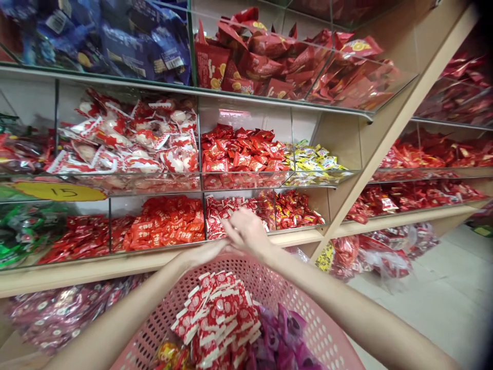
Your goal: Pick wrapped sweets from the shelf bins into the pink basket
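Observation:
My right hand (246, 232) reaches over the front lip of a low shelf bin of small red-and-white wrapped candies (219, 211). Its fingers are curled together at the bin's edge, and what they hold is hidden. My left hand (206, 252) lies just below and to the left, fingers stretched out flat towards my right wrist, over the far rim of a pink perforated basket (308, 313). In the basket lie a heap of the same red-and-white candies (215, 313), purple wrapped sweets (281, 334) and a few gold-orange ones (167, 353).
Glass-fronted bins of wrapped sweets fill the slanted wooden shelving (389, 123): red packs (165, 223), yellow ones (314, 156), large white-red ones (131, 139), blue bags (134, 41) up top. A yellow "15" price tag (57, 191) sits at the left. Bagged stock lies below; tiled floor (454, 293) at right.

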A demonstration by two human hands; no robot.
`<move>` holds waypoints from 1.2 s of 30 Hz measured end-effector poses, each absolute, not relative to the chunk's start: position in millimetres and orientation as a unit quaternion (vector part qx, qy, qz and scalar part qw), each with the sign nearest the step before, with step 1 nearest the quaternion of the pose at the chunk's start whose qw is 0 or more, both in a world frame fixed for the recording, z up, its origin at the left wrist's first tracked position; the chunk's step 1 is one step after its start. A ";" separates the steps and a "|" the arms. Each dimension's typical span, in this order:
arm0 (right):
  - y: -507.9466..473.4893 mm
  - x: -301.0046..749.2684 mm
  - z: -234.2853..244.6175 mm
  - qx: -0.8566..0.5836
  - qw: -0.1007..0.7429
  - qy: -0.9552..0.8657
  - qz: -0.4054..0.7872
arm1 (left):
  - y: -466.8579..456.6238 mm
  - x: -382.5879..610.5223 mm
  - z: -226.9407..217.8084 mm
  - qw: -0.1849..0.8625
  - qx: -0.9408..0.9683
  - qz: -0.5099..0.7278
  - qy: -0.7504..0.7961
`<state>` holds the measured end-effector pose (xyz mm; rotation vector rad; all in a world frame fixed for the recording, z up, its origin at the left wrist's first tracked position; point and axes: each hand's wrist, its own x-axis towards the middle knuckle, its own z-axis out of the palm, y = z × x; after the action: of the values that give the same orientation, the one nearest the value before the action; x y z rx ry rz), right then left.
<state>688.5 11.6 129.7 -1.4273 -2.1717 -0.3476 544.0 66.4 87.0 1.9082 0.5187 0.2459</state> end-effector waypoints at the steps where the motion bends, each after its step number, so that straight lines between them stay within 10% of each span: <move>1: 29.8 693.8 132.7 -0.565 0.258 -0.775 -0.119 | 66.6 544.4 88.6 0.544 0.804 0.094 0.220; 18: 104.0 678.9 109.8 -0.612 0.140 -0.777 -0.041 | 71.7 542.2 87.5 0.550 0.808 0.071 0.201; 36: 70.3 715.6 115.6 -0.568 0.487 -0.649 0.137 | 72.8 543.0 74.0 0.555 0.791 0.117 0.232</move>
<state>715.6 70.3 115.6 -1.3825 -1.5794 0.3324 543.0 72.8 74.0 1.8680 0.5472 0.2753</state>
